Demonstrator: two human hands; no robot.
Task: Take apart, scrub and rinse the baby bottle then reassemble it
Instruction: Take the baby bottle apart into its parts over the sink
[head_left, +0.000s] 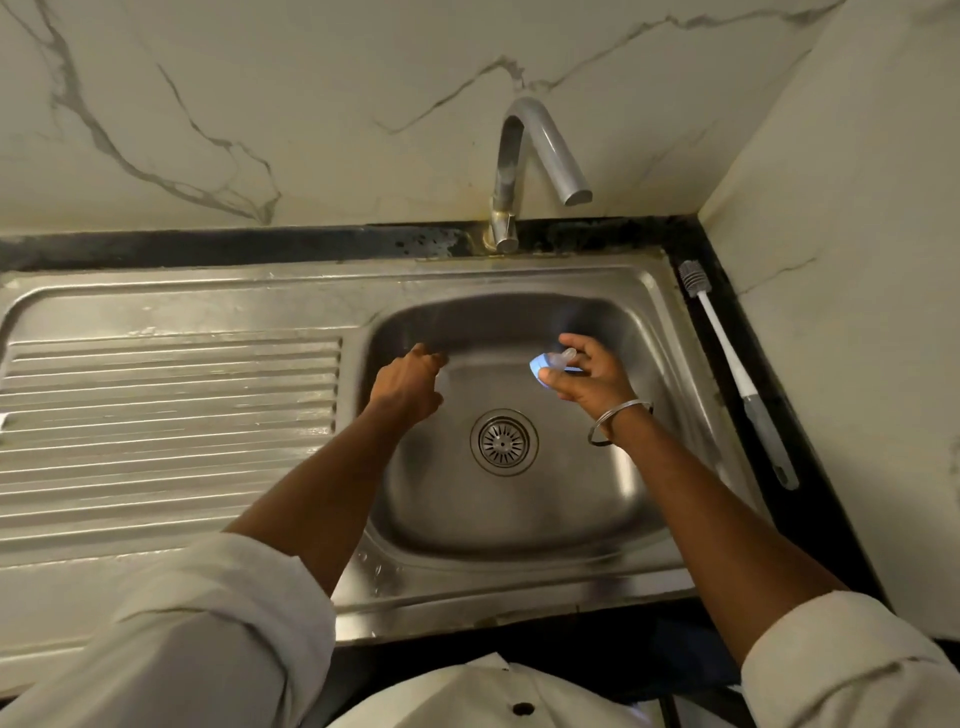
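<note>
A long bottle brush (737, 374) lies on the dark counter (810, 467) just right of the sink (519, 545), well apart from both hands. The tap (540, 150) bends over the bowl. A round drain (504, 441) sits in the sink's bottom. Above the bowl, the right hand (587, 376) pinches the bottle's teat and ring (548, 366). The left hand (408, 384) has curled fingers, and I cannot tell if it holds anything

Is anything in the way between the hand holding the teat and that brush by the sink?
Nothing visible blocks it. The right hand, holding the teat, is over the sink; the brush lies on the counter beyond the rim.
</note>
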